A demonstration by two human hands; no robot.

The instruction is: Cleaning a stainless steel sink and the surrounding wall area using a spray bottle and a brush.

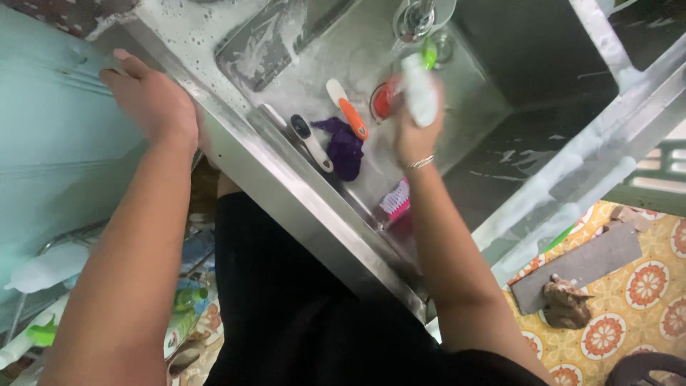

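Big steel sink [300, 193] fills the middle, soapy and wet, and the person leans over its front rim. Left hand [153, 100] is spread flat and wide on the sink's near corner, holding nothing, just bracing the body; that's a good anchor, though I'd judge a wet, foamy rim is slippery, so the palm wants to press down rather than push sideways. Right hand [414, 132] is down in the basin, closed around a white bottle [418, 89] with a green tip, which it holds upright just above the fingers; the bottle is blurred, so I can't tell if it's being scrubbed or shaken. Just left of that hand sits a red drain stopper [382, 104], partly hidden behind the bottle. Further left lie an orange-and-white tool [348, 111], a purple cloth [343, 146] and a grey-handled tool [311, 141], all close together on the basin floor. Below the wrist, tucked against the near wall, there's a pink brush [395, 201]. To do this well, I'd say keep a firm wrap on the bottle, since soap makes plastic slick, work it low over the basin so drips fall inside, and steer clear of the tap [416, 18] just above the bottle.
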